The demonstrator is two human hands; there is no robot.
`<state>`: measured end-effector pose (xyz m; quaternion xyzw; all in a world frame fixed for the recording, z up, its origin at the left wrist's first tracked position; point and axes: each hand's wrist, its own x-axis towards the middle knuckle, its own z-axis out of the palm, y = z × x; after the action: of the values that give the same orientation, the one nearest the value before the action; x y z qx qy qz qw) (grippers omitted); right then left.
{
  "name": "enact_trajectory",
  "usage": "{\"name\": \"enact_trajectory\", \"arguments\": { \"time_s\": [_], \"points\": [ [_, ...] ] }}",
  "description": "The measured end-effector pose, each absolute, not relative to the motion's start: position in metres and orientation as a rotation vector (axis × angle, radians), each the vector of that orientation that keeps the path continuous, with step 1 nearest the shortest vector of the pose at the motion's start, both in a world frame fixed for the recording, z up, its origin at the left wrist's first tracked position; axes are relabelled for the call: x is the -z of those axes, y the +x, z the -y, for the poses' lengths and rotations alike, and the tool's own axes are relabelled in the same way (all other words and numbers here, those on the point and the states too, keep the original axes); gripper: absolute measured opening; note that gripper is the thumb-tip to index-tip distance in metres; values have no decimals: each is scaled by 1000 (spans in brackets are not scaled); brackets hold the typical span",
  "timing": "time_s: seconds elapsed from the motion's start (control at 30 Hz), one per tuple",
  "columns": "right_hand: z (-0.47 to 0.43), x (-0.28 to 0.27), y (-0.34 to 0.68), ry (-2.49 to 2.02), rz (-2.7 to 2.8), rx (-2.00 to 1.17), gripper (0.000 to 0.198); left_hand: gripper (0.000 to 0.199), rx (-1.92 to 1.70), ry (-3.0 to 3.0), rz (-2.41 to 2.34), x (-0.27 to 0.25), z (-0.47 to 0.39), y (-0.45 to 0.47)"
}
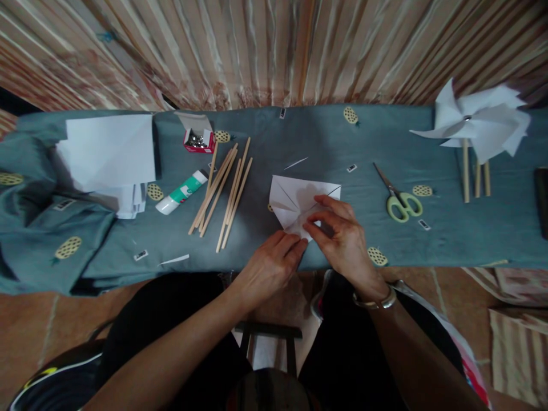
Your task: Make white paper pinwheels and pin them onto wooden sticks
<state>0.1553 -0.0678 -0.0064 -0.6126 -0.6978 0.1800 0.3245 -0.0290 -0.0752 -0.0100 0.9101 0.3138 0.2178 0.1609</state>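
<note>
A white square of paper [291,191] with slits cut from its corners lies on the cloth in front of me. My left hand [274,260] has its fingers together on the paper's near corner. From the right, my right hand [345,234] pinches a part of the paper between thumb and forefinger, bending it up towards the middle. The fingers partly cover the near side of the sheet. To the right of my right hand lie scissors [402,206] with green handles. A thin paper scrap [296,163] rests just beyond the sheet.
On the left are a stack of white paper [112,149], an open red box [199,140] of small metal pieces, a glue stick [182,192] and several wooden sticks [235,200]. Finished paper pinwheels [475,120] on sticks lie at the far right. A striped curtain [274,51] hangs behind the table.
</note>
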Motion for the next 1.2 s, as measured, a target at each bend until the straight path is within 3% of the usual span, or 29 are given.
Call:
{"name": "enact_trajectory", "arguments": {
  "time_s": [0.8,1.2],
  "points": [
    [68,6,149,-1588,1869,-405,10,24,-642,2596,-917,13,75,-28],
    [73,14,148,-1510,2020,-252,29,22,-617,2589,-918,11,74,-29]
  ]
}}
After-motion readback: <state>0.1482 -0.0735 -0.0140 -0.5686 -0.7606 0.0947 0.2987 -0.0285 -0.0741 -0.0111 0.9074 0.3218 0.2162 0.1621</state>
